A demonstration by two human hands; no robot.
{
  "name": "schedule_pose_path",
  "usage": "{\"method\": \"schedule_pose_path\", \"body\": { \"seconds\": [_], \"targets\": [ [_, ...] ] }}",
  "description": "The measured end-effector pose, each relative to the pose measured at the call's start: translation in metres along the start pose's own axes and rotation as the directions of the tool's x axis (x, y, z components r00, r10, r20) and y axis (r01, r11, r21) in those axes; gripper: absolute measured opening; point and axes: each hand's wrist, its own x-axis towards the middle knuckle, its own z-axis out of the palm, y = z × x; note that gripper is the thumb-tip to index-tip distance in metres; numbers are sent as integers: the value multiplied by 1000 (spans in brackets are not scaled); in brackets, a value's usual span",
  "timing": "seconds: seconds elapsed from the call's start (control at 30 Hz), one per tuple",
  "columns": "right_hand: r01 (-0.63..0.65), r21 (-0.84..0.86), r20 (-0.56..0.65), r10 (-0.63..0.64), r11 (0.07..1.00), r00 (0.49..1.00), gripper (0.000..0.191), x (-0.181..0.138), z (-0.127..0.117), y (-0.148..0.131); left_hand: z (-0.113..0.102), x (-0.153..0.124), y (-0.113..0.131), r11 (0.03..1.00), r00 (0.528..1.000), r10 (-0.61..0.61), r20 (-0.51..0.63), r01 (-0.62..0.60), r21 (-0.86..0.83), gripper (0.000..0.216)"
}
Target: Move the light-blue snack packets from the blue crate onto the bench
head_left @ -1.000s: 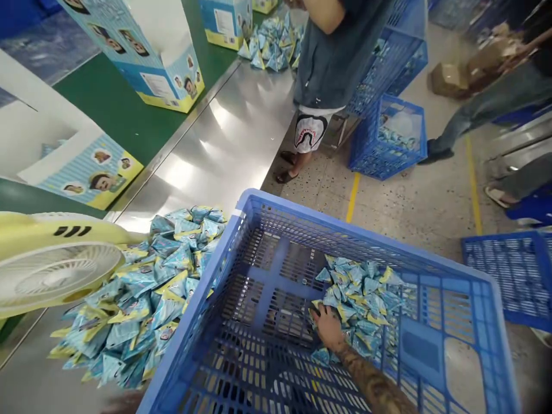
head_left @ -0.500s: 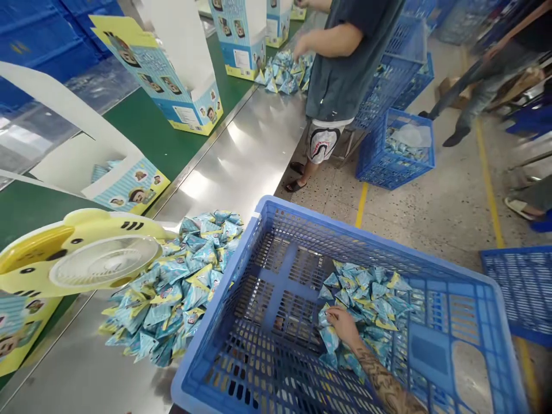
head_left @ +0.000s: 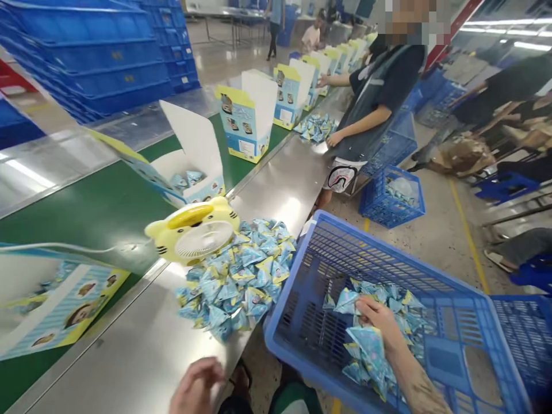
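Note:
My right hand (head_left: 378, 322) is inside a large blue plastic crate (head_left: 401, 247), its fingers closed on a small blue-and-yellow triangular packet (head_left: 346, 301). Another triangular packet (head_left: 368, 345) hangs just below that hand. More such packets lie under and around it in the crate. My left hand (head_left: 197, 386) is over the metal table edge at the bottom, slightly blurred, with fingers loosely bent and no item visible in them. Just beyond it, a heap of the same packets (head_left: 241, 276) rests on the metal surface, against the crate's left side.
A yellow animal-shaped fan (head_left: 198, 230) stands behind the heap, with a white cable to its left. Open printed cartons (head_left: 248, 123) line the green conveyor belt (head_left: 129, 190); the nearer ones hold packets. A co-worker (head_left: 371, 109) stands farther along the table. A smaller blue crate (head_left: 392, 198) sits on the floor.
The view has tilted up and swung left. My right hand has lifted from the pile with a packet in its fingers. My left hand has come into view at the bottom.

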Motion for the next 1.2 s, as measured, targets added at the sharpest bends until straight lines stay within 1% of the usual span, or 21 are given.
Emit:
{"method": "schedule_pose_path", "body": {
  "seconds": [0.03,0.07,0.1,0.13,0.17,0.23,0.3,0.37,0.4,0.43,0.5,0.57,0.67,0.77,0.87,0.93,0.97,1.0,1.07,1.13,1.2],
  "targets": [
    [59,90,-20,-58,994,998,50,-28,24,-23,20,-7,0,999,988,-33,153,34,-7,50],
    [144,158,-48,-138,977,989,44,-57,51,-43,42,-17,0,997,968,-30,247,48,-67,63],
    [248,157,-101,-234,956,967,36,-87,80,-62,63,-28,1,987,944,-24,329,76,-145,83],
    [369,106,-127,-356,923,926,29,-115,109,-77,82,-39,3,971,909,-30,416,126,-205,104],
    [477,62,-132,-467,877,874,23,-141,136,-89,97,-48,6,954,878,-38,478,173,-243,111],
    [588,102,-115,-578,802,808,17,-178,176,-105,106,-58,20,945,875,-69,479,211,-249,93],
    [575,248,-95,-571,780,815,14,-191,193,-117,85,-56,44,942,933,-82,351,188,-280,69],
    [520,420,-143,-512,744,847,12,-187,190,-130,45,-45,72,923,989,-22,144,75,-377,61],
    [517,486,-189,-493,705,849,11,-183,184,-138,24,-39,84,912,999,34,37,-16,-409,59],
    [525,524,-209,-496,670,843,12,-179,178,-145,3,-33,94,917,996,88,-26,-91,-387,58],
    [548,528,-158,-559,649,814,14,-175,169,-156,-26,-25,105,962,987,161,4,-157,-223,56],
    [555,519,-67,-617,650,784,13,-177,169,-160,-39,-20,108,978,979,195,60,-190,-87,55],
    [558,474,23,-644,681,765,6,-181,178,-156,-40,-18,109,966,966,257,37,-257,-23,54],
    [575,391,110,-657,719,746,8,-176,189,-152,-39,-9,113,962,966,257,39,-259,80,54],
    [627,230,222,-668,744,711,9,-160,201,-155,-37,14,114,955,970,235,60,-242,174,54],
    [638,98,289,-636,763,716,17,-144,213,-160,-33,35,110,954,978,199,63,-208,215,55],
    [648,56,288,-634,759,718,21,-134,221,-162,-30,47,106,957,981,190,38,-194,217,56],
    [671,17,285,-647,741,707,24,-124,230,-164,-27,58,102,959,982,190,1,-186,215,57],
    [743,-75,337,-684,665,646,25,-101,249,-166,-21,81,92,948,979,199,-36,-183,259,57],
    [797,-154,445,-679,585,584,28,-78,269,-168,-16,100,82,904,974,226,-12,-205,376,57],
    [801,-195,534,-623,566,571,30,-59,284,-169,-13,113,72,833,964,264,15,-236,500,64]
  ]
}}
